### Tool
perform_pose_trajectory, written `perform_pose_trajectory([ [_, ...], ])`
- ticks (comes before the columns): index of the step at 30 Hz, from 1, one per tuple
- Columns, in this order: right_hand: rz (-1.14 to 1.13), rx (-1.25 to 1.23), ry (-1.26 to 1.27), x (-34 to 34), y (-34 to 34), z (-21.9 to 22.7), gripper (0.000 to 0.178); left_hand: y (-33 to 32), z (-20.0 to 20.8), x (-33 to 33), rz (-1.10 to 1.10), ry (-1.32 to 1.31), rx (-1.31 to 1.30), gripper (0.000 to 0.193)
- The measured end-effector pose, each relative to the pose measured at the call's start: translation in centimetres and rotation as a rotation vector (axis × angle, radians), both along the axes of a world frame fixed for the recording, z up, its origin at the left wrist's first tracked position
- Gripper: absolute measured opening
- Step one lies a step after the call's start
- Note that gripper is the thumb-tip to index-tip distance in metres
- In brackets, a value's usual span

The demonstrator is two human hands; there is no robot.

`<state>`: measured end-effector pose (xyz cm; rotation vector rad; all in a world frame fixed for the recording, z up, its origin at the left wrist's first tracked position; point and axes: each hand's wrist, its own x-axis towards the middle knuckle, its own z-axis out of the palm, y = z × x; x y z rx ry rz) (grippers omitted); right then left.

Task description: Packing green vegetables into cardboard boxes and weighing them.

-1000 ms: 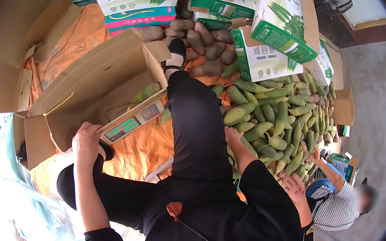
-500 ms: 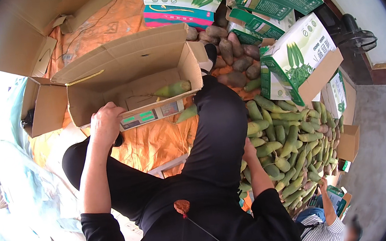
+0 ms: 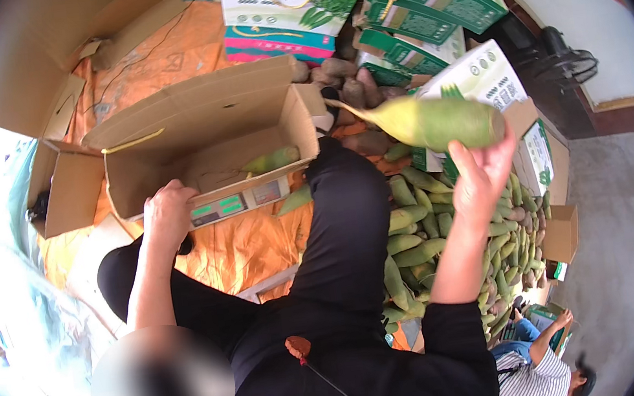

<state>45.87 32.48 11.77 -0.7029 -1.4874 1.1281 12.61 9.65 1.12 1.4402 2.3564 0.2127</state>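
Green-husked corn ear [image 3: 434, 122] gripped in right hand [image 3: 481, 178]; left hand [image 3: 167, 215] rests curled on cardboard box [image 3: 206, 132].

This looks like a produce packing place; a heap of green corn ears [image 3: 449, 245] lies on an orange sheet [image 3: 236, 247] beside an open cardboard box [image 3: 198, 133]. Printed green-and-white cartons [image 3: 422, 19] stand stacked behind; a digital scale [image 3: 234, 202] sits at the box's edge.

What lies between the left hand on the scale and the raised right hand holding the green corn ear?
In the head view, the person's black-trousered leg crosses between left hand and right hand, over orange cloth.
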Motion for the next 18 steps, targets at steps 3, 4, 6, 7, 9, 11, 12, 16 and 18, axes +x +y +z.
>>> perform_pose_trajectory([
  [3,0.229,-0.027,0.200,-6.5,0.2,1.1,0.066,-0.3,0.0,-0.3,-0.007,-0.003,0.004,0.017],
  [4,0.283,-0.040,0.184,-8.3,0.2,0.4,0.064,0.0,-0.2,-0.1,-0.011,-0.001,0.003,0.017],
  [6,0.384,-0.109,0.087,-11.6,-0.2,-1.0,0.060,0.4,0.2,0.0,-0.018,0.002,0.007,0.017],
  [7,0.431,-0.176,0.008,-12.8,-0.3,-2.1,0.057,0.2,0.1,0.0,-0.030,0.001,0.009,0.017],
  [9,0.336,-0.044,-0.155,-13.6,0.5,-3.7,0.047,0.0,0.0,0.0,-0.016,0.010,0.040,0.018],
  [11,0.255,-0.026,-0.290,-11.7,2.0,-4.2,0.038,0.2,0.3,0.1,-0.019,0.000,0.044,0.019],
  [12,0.220,-0.142,-0.247,-10.3,2.8,-5.4,0.041,0.4,0.2,0.1,-0.015,0.003,0.047,0.019],
  [16,-0.140,-0.276,-0.252,-2.7,4.5,-11.9,0.055,0.5,-0.3,0.0,-0.011,0.050,0.015,0.017],
  [18,-0.405,-0.208,-0.388,2.0,4.8,-14.4,0.062,0.2,-0.3,0.0,0.023,0.014,-0.024,0.017],
])
